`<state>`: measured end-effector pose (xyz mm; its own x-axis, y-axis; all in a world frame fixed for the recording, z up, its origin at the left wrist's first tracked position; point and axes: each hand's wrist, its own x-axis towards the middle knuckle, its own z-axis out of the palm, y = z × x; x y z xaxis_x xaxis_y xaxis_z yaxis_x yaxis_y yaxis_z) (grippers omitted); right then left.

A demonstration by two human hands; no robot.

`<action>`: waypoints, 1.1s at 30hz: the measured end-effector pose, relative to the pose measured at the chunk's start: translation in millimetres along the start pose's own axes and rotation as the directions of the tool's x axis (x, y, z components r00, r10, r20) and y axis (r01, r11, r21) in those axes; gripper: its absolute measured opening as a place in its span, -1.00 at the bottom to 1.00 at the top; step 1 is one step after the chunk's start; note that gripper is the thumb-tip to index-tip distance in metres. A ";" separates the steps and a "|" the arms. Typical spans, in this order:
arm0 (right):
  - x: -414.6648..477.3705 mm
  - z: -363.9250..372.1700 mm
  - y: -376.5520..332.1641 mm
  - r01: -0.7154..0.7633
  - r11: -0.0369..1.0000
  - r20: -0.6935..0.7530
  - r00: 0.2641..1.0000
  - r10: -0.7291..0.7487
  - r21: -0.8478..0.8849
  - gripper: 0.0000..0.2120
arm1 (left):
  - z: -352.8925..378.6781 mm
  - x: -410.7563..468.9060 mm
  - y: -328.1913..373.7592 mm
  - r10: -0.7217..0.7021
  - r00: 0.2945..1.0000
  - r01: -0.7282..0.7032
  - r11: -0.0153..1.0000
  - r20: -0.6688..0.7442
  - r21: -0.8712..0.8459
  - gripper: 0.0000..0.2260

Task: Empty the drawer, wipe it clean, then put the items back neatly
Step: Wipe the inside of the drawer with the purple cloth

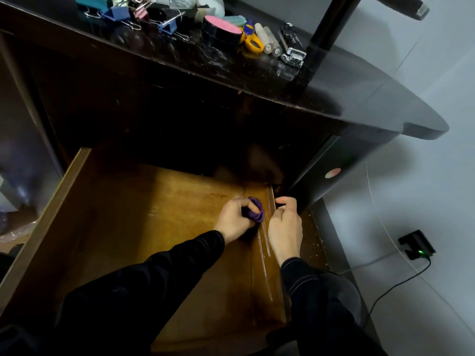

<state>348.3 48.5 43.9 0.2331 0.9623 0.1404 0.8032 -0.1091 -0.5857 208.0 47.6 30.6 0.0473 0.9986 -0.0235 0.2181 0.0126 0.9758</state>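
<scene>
The wooden drawer (128, 214) is pulled out below the dark desk, and its floor is bare. My left hand (235, 218) grips a bunched purple cloth (255, 210) and holds it against the drawer's right inner wall. Beside it, my right hand (285, 227) rests on the top of the right side rail (267, 265), its fingers curled over the rail's outer edge. On the desk top (180, 65) lie the drawer's items: several binder clips (168, 25), a black tape roll with a pink centre (222, 30), yellow scissors (252, 41), two pale tubes (268, 39) and a metal stapler (293, 46).
A dark post (331, 24) rises from the desk at the right. Past the desk's rounded end is a pale wall, with a black charger showing a green light (417, 246) and its cable low at the right. The drawer's left rail (51, 214) stands open to the left.
</scene>
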 end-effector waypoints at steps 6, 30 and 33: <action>0.2 -0.5 0.6 -0.005 1.000 -0.006 1.000 0.005 0.029 -0.77 | 4.6 5.3 12.8 0.115 0.990 -0.121 0.990 -0.086 -0.067 -0.75; 1.3 -1.1 3.1 -0.030 0.998 0.003 1.000 0.030 0.060 -0.76 | -1.5 0.1 19.2 0.017 1.000 -0.017 0.972 -0.002 -0.235 -0.70; 1.4 -1.6 1.0 -0.046 0.998 -0.009 0.999 0.047 0.047 -0.75 | -3.3 -4.8 5.6 -0.087 0.992 0.096 0.991 0.093 -0.093 -0.77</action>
<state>350.3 49.3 44.8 0.2750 0.9540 0.1197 0.7646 -0.1416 -0.6288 205.8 43.1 36.9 0.1181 0.9847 -0.1284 0.1303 0.1128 0.9850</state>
